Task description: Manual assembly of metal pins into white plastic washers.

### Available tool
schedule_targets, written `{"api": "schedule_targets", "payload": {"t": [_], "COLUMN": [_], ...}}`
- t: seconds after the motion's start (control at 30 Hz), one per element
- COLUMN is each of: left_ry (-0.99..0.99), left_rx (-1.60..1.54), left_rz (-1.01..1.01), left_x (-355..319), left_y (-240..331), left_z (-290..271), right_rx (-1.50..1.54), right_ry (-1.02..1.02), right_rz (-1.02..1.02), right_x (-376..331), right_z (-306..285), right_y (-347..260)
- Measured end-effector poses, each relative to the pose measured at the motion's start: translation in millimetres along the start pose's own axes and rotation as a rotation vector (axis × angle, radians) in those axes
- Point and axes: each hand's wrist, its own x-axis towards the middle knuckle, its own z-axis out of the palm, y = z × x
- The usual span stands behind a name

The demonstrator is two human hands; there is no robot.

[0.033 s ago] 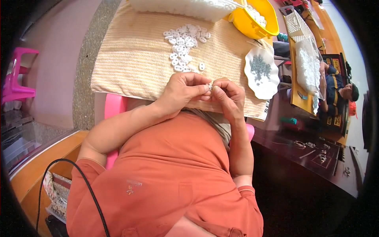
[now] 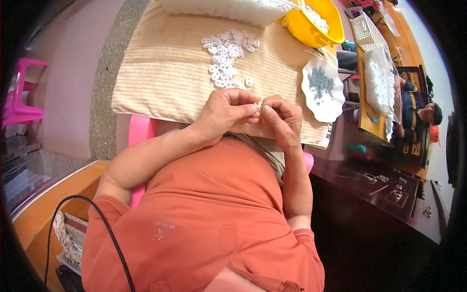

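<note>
A tan towel covers the table. At its near edge the left hand and right hand meet, fingertips pinched together on one small white ring. A heap of white rings lies toward the far edge, and a white dish sits at the right edge.

The tiny white piece pinched between the left hand and the right hand was too small to make out. Fingertips covered most of it. Just right of the grip, the little dark bits on the white dish were too small to tell apart. Far above the grip, the picture's edge cut off the white tray.
</note>
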Motion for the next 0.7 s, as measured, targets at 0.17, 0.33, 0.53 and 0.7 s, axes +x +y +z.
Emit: {"api": "schedule_targets", "payload": {"t": [0.17,0.33,0.53,0.7], "left_ry": [0.002,-0.007,-0.024,-0.015], "left_rx": [0.002,0.004,0.020,0.055], "left_rz": [-0.005,-0.004,-0.008,-0.009], "left_x": [1.2,2.1,1.6,1.9], "left_y": [0.8,0.0,0.4,-0.6], "left_z": [0.7,-0.5,-1.0,-1.3], "right_rx": [-0.013,-0.013,-0.035,-0.052], "right_ry": [-0.003,-0.012,-0.022,-0.026], "right_rz": [-0.017,-0.022,-0.056,-0.031], "right_x": [1.3,1.8,2.0,1.4], "right_z": [-0.7,-1.6,-1.8,-0.9], "right_y": [-1.1,-0.2,2.8,-1.0]}}
